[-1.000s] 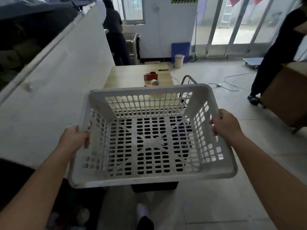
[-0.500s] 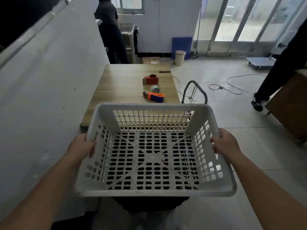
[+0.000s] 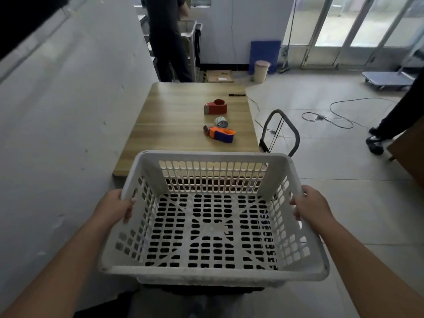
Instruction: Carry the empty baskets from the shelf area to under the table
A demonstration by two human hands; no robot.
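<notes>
I hold an empty white slotted plastic basket (image 3: pixel 213 273) level in front of me, low in the view. My left hand (image 3: pixel 117 207) grips its left rim and my right hand (image 3: pixel 309 206) grips its right rim. The basket's far edge overlaps the near end of a wooden table (image 3: pixel 174 125), which stands straight ahead against the white panel. The space under the table is hidden from here.
On the table lie a red tape dispenser (image 3: pixel 215 107), a tape roll (image 3: pixel 220 122), an orange-blue dispenser (image 3: pixel 221 133) and a black pen (image 3: pixel 237 95). A folded hand cart (image 3: pixel 281 134) stands at the table's right. One person (image 3: pixel 169 37) stands beyond it, another's leg (image 3: pixel 390 125) at right. Cables (image 3: pixel 330 115) cross the floor.
I have moved forward toward the table. The basket sits lower in the view and more of the tabletop shows beyond it. Both hands keep their grip on the rims.
</notes>
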